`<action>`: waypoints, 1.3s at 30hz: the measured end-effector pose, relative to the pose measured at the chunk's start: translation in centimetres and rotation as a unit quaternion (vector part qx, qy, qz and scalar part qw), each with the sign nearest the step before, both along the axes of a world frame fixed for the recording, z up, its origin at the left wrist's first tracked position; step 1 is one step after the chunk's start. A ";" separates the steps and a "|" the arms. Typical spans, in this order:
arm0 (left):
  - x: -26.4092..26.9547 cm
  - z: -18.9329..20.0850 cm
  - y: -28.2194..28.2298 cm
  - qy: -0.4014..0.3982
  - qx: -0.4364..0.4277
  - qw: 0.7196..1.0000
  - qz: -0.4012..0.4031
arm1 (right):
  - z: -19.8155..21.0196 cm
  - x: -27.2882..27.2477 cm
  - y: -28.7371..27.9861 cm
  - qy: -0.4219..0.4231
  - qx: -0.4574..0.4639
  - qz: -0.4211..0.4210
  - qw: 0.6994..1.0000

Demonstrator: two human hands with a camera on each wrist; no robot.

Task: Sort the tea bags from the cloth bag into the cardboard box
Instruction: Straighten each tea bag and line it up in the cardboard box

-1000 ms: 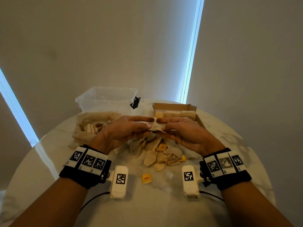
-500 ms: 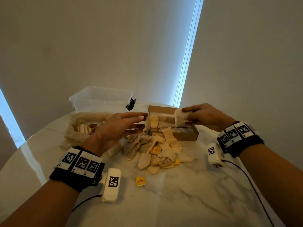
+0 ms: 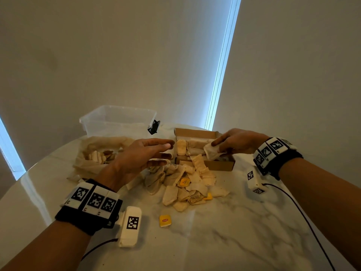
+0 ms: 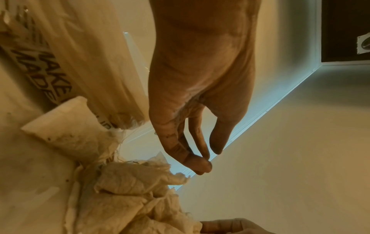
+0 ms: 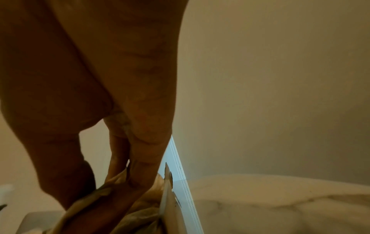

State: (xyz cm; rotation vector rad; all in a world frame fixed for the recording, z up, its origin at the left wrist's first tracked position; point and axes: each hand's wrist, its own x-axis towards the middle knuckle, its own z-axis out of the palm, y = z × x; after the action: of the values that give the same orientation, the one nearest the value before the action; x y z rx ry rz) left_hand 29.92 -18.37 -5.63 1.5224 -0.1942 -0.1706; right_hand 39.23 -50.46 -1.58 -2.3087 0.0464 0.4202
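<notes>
Right hand [image 3: 239,141] pinches a tea bag [image 3: 212,151] over the cardboard box [image 3: 220,165]. Left hand [image 3: 143,155] flat, fingers straight, empty, left of the box.

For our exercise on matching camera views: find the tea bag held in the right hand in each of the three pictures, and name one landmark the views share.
Head: the tea bag sits right of centre, pinched by the right hand over the box.
Left wrist: not in it; only loose bags on the table.
Right wrist: bottom left of centre, a crumpled tea bag under the fingers.
Shared landmark: the bright window strip.
</notes>
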 end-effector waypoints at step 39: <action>0.8 -0.1 1.5 -0.047 0.025 0.997 0.053 | -2.3 -1.8 3.2 -0.170 -0.346 0.067 0.920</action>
State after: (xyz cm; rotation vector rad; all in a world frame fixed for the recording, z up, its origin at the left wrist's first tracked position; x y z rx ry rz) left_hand 30.76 -16.90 -5.73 1.5870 -0.1849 -0.0183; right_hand 37.47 -47.27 -3.85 -3.0685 -0.1625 0.0538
